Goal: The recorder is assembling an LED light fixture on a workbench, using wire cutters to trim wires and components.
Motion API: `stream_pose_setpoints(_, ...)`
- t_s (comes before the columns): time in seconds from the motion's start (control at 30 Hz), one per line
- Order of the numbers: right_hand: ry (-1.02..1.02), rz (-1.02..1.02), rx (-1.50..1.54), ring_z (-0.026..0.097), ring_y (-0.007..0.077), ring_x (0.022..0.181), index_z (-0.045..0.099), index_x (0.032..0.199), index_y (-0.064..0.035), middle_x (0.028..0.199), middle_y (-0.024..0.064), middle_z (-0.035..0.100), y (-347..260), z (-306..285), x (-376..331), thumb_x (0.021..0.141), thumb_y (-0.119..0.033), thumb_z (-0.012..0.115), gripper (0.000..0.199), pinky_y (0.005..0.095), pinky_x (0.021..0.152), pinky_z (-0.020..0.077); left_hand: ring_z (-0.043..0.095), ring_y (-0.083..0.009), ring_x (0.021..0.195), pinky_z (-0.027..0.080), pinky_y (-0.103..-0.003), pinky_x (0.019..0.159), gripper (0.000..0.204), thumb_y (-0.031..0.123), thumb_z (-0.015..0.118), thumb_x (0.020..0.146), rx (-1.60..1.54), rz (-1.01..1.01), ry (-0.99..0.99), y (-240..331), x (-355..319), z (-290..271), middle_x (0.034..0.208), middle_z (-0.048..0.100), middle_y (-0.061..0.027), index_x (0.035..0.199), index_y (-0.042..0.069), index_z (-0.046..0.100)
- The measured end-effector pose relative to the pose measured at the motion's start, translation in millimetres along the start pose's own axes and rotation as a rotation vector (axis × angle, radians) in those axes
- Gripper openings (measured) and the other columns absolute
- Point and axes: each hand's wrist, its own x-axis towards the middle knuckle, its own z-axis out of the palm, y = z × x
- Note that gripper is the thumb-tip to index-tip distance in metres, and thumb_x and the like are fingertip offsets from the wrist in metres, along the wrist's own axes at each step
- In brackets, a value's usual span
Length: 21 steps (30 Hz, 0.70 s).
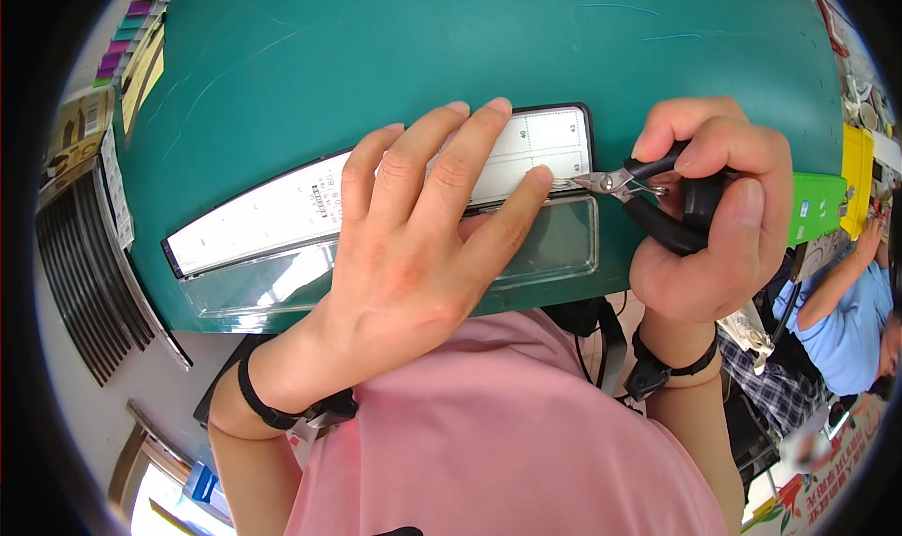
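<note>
A long, narrow box [556, 143] lies on the green tabletop, its dark-edged half lined with a white printed card. On its near side the clear plastic lid [564, 240] lies folded out flat. My left hand [404, 226] spans the box, three fingertips over its far edge and the thumb partly hidden beneath the palm. The index fingertip rests at the near edge, beside the tips of small pliers [615, 181]. My right hand [723, 207] is closed round their black handles. Thin metal shows at the plier tips, too fine to name.
Light blue thread pieces [620, 8] lie on the far tabletop [423, 38]. A bright green panel [816, 207] and a yellow bin [857, 179] stand beyond my right hand. Another person in a blue shirt [827, 339] sits at the right. Dark ribbed strips [89, 264] stand at the left.
</note>
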Motion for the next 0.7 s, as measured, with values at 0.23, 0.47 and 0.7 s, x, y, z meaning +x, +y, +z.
stream_pose_setpoints(0.23, 0.016, -0.010, 0.006, 0.047, 0.0144, 0.065, 0.051, 0.099, -0.0001, 0.088, 0.0218, 0.064, 4, 1, 0, 0.108, -0.034, 0.035, 0.039, 0.0251, 0.054, 0.0343, 0.058, -0.0388, 0.126, 0.045, -0.050, 0.104, 0.052, 0.008, 0.069, 0.072, 0.010, -0.015, -0.051, 3, 2, -5, 0.146, 0.057, -0.0226, 0.123, 0.010, 0.078)
stream_pose_setpoints(0.47, -0.028, 0.002, -0.042, 0.047, 0.0144, 0.065, 0.052, 0.099, 0.0000, 0.090, 0.0210, 0.065, -5, 1, 1, 0.108, -0.032, 0.035, 0.038, 0.0249, 0.054, 0.0337, 0.058, -0.0392, 0.126, 0.046, -0.050, 0.104, 0.052, 0.008, 0.070, 0.072, 0.044, -0.003, -0.032, 3, 1, -2, 0.147, 0.057, -0.0225, 0.123, 0.011, 0.078)
stream_pose_setpoints(0.7, -0.071, -0.099, -0.006, 0.049, 0.0161, 0.069, 0.052, 0.100, 0.0006, 0.091, 0.0214, 0.064, -1, 6, -2, 0.109, -0.029, 0.038, 0.035, 0.0266, 0.058, 0.0368, 0.059, -0.0417, 0.127, 0.048, -0.053, 0.102, 0.053, 0.005, 0.071, 0.070, 0.051, 0.024, 0.000, -1, -4, 1, 0.145, 0.058, -0.0251, 0.122, 0.007, 0.077)
